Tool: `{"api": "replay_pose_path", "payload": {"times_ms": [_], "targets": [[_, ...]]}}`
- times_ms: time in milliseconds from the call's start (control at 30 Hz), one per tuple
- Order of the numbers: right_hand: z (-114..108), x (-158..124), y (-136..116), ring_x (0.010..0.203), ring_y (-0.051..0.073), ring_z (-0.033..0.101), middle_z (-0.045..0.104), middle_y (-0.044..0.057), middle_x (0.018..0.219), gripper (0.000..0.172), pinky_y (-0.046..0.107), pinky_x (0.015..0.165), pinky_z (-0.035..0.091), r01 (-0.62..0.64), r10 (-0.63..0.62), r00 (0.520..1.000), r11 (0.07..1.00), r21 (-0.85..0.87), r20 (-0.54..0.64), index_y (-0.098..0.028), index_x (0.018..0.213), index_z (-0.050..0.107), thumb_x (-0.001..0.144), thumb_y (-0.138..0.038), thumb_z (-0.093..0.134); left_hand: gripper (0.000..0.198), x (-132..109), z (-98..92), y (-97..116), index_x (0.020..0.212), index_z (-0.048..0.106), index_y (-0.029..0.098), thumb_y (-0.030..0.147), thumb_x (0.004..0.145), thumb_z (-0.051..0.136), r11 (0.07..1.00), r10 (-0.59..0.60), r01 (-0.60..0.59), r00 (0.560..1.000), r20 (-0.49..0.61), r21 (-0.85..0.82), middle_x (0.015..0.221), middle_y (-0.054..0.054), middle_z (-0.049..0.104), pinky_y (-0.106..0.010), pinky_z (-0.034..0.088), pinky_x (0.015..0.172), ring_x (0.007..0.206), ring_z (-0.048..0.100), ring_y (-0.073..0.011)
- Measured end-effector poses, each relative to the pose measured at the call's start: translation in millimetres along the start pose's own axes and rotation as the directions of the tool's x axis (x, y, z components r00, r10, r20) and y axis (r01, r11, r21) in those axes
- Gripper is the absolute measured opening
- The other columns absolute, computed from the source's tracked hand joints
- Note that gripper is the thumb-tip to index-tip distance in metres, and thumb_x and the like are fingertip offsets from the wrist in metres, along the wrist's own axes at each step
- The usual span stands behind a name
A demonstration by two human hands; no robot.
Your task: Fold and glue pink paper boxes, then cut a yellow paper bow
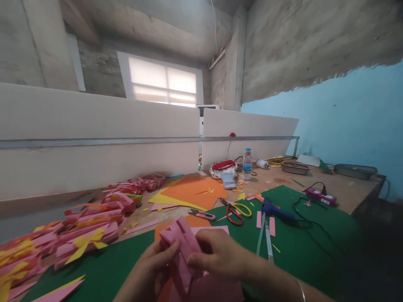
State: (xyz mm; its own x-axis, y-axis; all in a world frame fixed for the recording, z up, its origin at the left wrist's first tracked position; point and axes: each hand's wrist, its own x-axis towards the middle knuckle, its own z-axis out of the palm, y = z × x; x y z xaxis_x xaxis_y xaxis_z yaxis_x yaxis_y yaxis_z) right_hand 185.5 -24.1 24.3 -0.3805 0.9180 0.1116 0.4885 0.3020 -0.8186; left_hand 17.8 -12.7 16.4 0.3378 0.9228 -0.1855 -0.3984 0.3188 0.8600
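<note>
A folded pink piece (183, 247), like felt or stiff paper, is tilted up between my hands. My left hand (157, 264) grips its left side, thumb across the front. On its right side, my right hand (217, 253) pinches the edge with thumb and bent fingers. Beneath them lie more pink sheet (217, 287) and an orange sheet (201, 220), partly covered by my hands. Just beyond are thread snips (203, 214) and scissors (234, 214) with red and yellow handles.
Pink pieces with yellow bows (86, 243) pile up at left. A blue glue gun (277, 210) on a metal stand rests on the green mat (317, 251), its cord trailing right. Farther back are orange sheets (195, 188), a water bottle (247, 164) and a purple power strip (321, 196).
</note>
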Motion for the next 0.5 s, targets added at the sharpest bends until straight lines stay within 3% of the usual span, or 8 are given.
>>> {"api": "replay_pose_path", "payload": {"times_ms": [100,200,333,500], "targets": [[14.5,-5.8,-5.0,0.059,0.011,0.056,0.059,-0.001,0.066,0.005,0.019,0.051,0.041,0.032,-0.015,0.995,0.985,0.17,-0.099,-0.015,0.074,0.058,0.07,-0.017,0.056,0.042,-2.0,1.9,1.4,0.09,0.068,0.016,0.034,0.054,0.08,0.997,0.047,-0.045,0.998,-0.034,0.063,0.079,-0.007,0.075,-0.029,0.05,0.06,0.076,0.068,-0.0261],[13.0,-7.8,-7.5,0.057,0.011,0.056,0.06,0.0,0.065,0.013,0.021,0.054,0.045,0.009,0.014,0.998,0.947,0.321,-0.067,-0.015,0.076,0.058,0.069,-0.011,0.048,0.043,-3.5,5.0,3.1,0.09,0.068,0.017,0.036,0.053,0.08,0.988,0.119,-0.108,0.988,-0.097,0.108,0.071,-0.003,0.073,-0.027,0.05,0.059,0.065,0.067,-0.0216],[11.8,-8.5,-5.5,0.056,0.012,0.057,0.061,0.001,0.064,0.014,0.023,0.055,0.046,0.005,0.024,0.996,0.941,0.339,-0.082,-0.014,0.074,0.058,0.067,-0.01,0.047,0.031,-2.3,3.0,2.3,0.077,0.07,0.016,0.031,0.053,0.082,0.989,0.137,-0.133,0.988,-0.072,0.062,0.06,0.0,0.07,-0.023,0.049,0.059,0.054,0.062,-0.0144],[18.9,-8.4,-0.6,0.054,0.012,0.057,0.059,0.0,0.06,0.012,0.023,0.053,0.045,0.003,0.043,0.993,0.915,0.403,-0.106,-0.013,0.076,0.057,0.068,-0.009,0.049,0.027,2.4,-5.3,0.5,0.068,0.07,0.016,0.032,0.05,0.083,0.99,0.135,-0.131,0.988,-0.072,0.054,0.054,0.001,0.067,-0.021,0.049,0.057,0.051,0.061,-0.013]]}}
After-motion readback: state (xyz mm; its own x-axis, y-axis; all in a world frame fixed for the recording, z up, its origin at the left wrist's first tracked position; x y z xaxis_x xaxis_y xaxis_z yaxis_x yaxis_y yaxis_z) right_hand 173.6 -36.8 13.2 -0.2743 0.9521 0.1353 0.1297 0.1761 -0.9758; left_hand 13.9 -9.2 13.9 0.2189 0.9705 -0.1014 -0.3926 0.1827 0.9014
